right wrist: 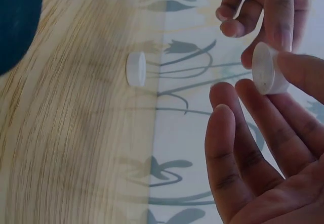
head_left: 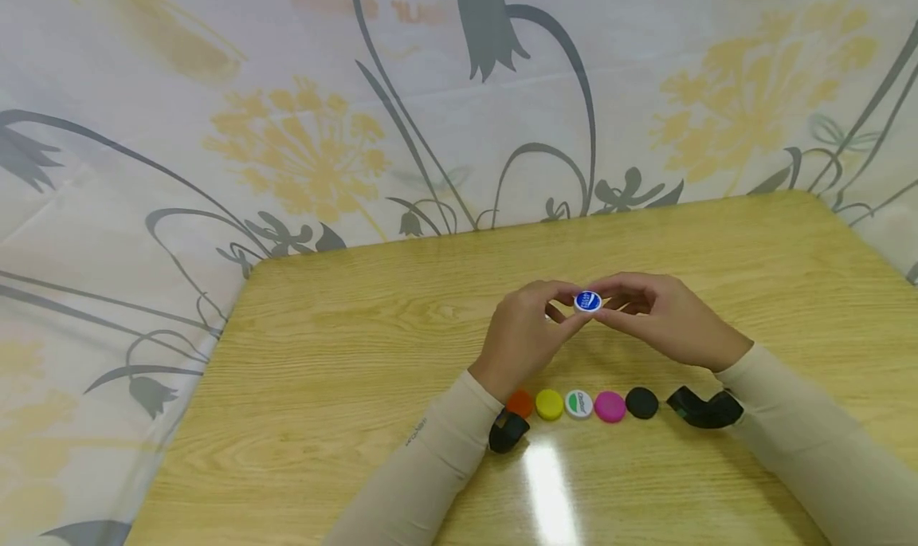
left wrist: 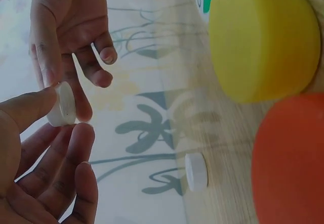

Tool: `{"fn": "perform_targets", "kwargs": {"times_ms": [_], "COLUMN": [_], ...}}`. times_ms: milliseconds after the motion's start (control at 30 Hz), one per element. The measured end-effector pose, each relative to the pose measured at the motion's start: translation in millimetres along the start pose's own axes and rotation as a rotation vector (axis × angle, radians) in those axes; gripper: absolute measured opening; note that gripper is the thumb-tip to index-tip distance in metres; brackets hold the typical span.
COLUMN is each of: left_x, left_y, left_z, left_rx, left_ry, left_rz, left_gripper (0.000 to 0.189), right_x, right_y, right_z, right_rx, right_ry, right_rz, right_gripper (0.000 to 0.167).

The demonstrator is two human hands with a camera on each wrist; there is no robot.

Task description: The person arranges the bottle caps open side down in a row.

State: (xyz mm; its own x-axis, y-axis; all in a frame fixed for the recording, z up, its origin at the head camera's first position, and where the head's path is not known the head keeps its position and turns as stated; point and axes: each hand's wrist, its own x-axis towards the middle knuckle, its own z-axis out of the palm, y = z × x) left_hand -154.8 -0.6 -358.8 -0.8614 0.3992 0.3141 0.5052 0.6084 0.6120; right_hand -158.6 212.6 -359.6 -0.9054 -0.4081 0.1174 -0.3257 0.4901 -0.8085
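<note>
My left hand (head_left: pixel 522 331) and right hand (head_left: pixel 667 316) meet above the table, pinching one small bottle cap (head_left: pixel 588 301) between them from opposite sides. Its blue printed top with white lettering faces up in the head view. In both wrist views its white hollow underside shows, with thumb and fingertips at the rim. A second white cap (right wrist: pixel 135 69) lies on the table beyond the hands; in the head view the left hand mostly hides it.
Nearer me runs a row of caps: orange (head_left: pixel 519 403), yellow (head_left: pixel 549 404), white with green (head_left: pixel 578 404), pink (head_left: pixel 610 406) and black (head_left: pixel 641 402). My left sleeve (head_left: pixel 445 450) partly covers the row's left end. A flower-patterned cloth (head_left: pixel 430 115) hangs behind the wooden table (head_left: pixel 323 386).
</note>
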Motion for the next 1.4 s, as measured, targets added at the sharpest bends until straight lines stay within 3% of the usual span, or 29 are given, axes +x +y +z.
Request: {"fn": "perform_targets", "kwargs": {"times_ms": [233,567,900,1167,1400], "left_x": [-2.5,-6.3,-9.5,-12.8,-10.1], "left_y": [7.9,22.1,25.2,30.2,36.2], "left_z": [3.5,-0.6,8.3,10.4,16.4], "left_rx": [-0.004,-0.055,-0.077,-0.065,0.054], "left_ry": [-0.045,-0.112,-0.135,-0.163,-0.218], "left_rz": [0.052,0.078,0.043,-0.023,-0.009], "left_gripper": [0.032,0.031,0.03,0.028,0.028], "right_x": [-10.4,-22.0,-31.2,-38.3,-48.0], "right_y": [4.2,6.6,7.9,5.6,10.7], "right_z": [-10.8,-24.1,-30.1,-33.8,-34.7], "right_rx": [0.025,0.039,-0.018,-0.008,-0.027], "right_ry": [-0.043,-0.095,-0.138,-0.17,-0.175], "right_rz": [-0.033,-0.075,-0.069,-0.071,-0.064], "right_gripper": [0.027,0.026,0.026,0.025,0.026]}}
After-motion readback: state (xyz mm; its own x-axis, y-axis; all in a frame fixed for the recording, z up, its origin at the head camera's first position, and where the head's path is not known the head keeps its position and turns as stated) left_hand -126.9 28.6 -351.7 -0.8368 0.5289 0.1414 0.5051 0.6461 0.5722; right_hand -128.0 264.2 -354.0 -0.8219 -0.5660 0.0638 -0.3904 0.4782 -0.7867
